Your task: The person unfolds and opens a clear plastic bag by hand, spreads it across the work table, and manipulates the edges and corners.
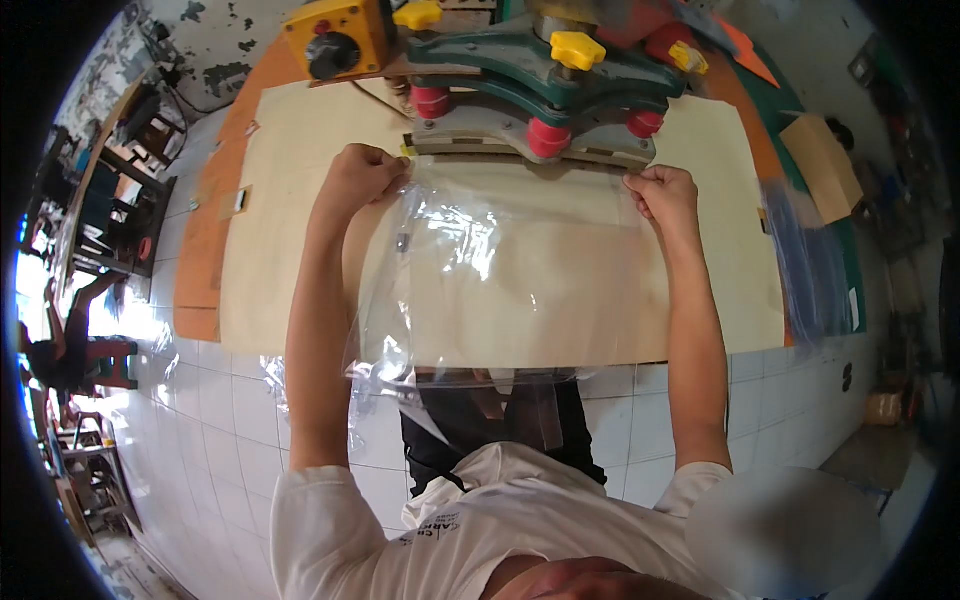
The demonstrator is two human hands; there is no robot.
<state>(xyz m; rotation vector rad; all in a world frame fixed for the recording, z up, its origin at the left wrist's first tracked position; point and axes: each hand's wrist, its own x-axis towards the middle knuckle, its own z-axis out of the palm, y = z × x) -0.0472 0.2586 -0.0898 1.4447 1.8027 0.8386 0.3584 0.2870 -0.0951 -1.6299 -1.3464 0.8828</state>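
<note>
A clear plastic sheet [520,270] lies over the cream-covered table and hangs past its front edge. My left hand [368,178] pinches its far left corner. At the far right corner, the fingers of my right hand [664,195] are closed on the same sheet. The sheet's far edge reaches the long metal bar [530,150] of a green and grey press [540,85]; whether it passes under the bar I cannot tell. Red cylinders [548,138] and yellow star knobs [577,50] are fitted on the press.
A yellow control box [340,42] with a black dial stands at the back left of the table [290,230]. Bluish plastic sheets [810,265] and a brown cardboard piece [820,168] lie at the right. Another person [65,335] is at the far left.
</note>
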